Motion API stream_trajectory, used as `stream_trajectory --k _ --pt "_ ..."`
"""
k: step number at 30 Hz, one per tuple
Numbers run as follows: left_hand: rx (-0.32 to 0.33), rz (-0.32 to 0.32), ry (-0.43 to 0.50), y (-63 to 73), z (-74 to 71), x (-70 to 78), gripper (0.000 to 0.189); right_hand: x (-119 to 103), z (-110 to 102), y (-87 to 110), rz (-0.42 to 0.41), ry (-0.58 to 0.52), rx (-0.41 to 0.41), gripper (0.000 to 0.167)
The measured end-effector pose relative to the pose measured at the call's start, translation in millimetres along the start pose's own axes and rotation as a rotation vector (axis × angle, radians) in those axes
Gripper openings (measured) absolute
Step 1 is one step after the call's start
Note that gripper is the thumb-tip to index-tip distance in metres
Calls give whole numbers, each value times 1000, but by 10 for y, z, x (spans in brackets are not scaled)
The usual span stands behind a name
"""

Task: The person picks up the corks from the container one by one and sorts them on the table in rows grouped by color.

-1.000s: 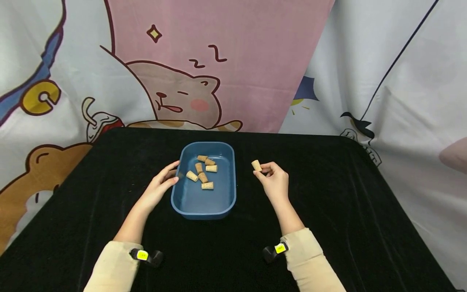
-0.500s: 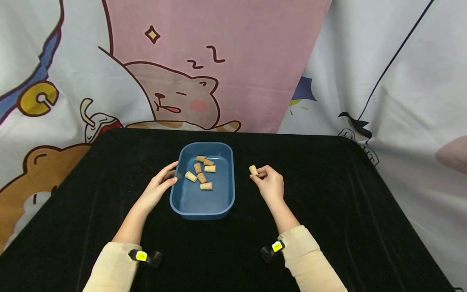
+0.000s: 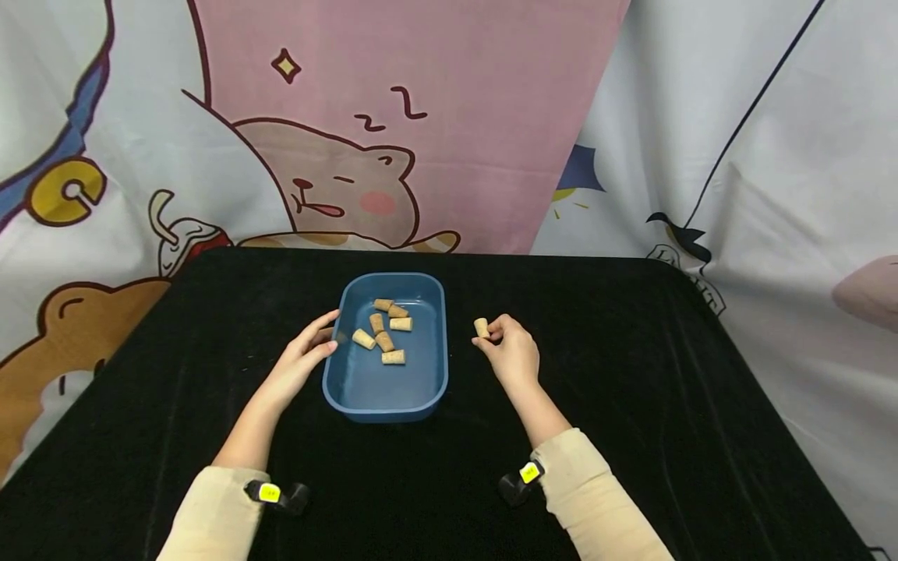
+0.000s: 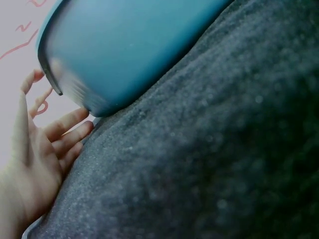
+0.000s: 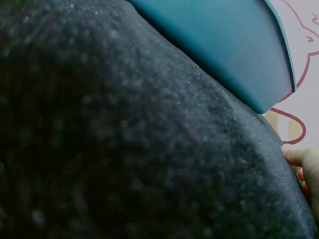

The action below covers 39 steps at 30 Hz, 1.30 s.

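A blue rectangular bin (image 3: 386, 393) stands on the black cloth, and several corks (image 3: 394, 357) lie inside it toward its far half. Along the bin's left side is my left hand (image 3: 298, 365), its fingers spread and its fingertips at the wall. The left wrist view shows this hand (image 4: 40, 154) with relaxed fingers against the bin's outer side (image 4: 124, 55). To the right of the bin, my right hand (image 3: 514, 354) pinches one cork (image 3: 481, 327) between thumb and fingers, apart from the bin. Only part of that hand (image 5: 309, 169) shows in the right wrist view, where its cork is out of sight.
Black cloth (image 3: 617, 374) covers the table around the bin. Behind the table's far edge hangs a printed curtain (image 3: 491, 117) with cartoon animals. Each sleeve cuff carries a strapped-on black camera (image 3: 515, 487).
My right hand has come slightly left and nearer me with the cork, which stands more upright now. My left hand stays at the bin's side. The whole view has shifted a little.
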<state>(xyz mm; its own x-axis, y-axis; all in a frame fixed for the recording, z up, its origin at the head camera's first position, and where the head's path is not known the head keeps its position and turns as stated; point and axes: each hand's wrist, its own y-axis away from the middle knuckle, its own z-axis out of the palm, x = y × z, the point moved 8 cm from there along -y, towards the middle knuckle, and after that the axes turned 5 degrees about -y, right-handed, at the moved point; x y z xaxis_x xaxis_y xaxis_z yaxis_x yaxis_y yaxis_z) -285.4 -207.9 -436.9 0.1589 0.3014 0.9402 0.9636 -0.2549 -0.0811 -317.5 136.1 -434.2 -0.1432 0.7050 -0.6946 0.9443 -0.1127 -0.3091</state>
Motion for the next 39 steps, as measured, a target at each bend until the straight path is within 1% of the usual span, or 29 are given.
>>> stream_trajectory --k 6,10,12,14,19,22,26,30,34,39 --pt "3 0 8 8 -1 -10 52 -11 10 -7 -7 18 -5 27" --pt "6 -7 9 11 1 -22 52 6 9 -4 8 -19 -24 26" --pt "5 -5 8 8 1 -23 52 4 -12 4 11 -54 -24 26" --pt "2 1 4 3 1 -19 53 -23 -54 9 1 -105 -6 26" --pt "-2 9 -3 -4 -15 -9 53 -179 -180 13 -81 -249 62 21" --pt "-5 13 -3 -6 -22 -3 53 -295 -217 23 -119 -317 67 19" --pt "-6 21 -2 -15 -16 8 53 -484 -219 66 -178 -367 28 20" --pt "1 19 -5 -14 -8 8 53 -672 -186 120 -243 -356 -24 20" --pt "3 16 -5 -12 0 9 52 -827 -151 152 -278 -352 -73 23" --pt "8 14 -5 -5 -4 10 52 -1010 -54 158 -314 -338 -189 25"
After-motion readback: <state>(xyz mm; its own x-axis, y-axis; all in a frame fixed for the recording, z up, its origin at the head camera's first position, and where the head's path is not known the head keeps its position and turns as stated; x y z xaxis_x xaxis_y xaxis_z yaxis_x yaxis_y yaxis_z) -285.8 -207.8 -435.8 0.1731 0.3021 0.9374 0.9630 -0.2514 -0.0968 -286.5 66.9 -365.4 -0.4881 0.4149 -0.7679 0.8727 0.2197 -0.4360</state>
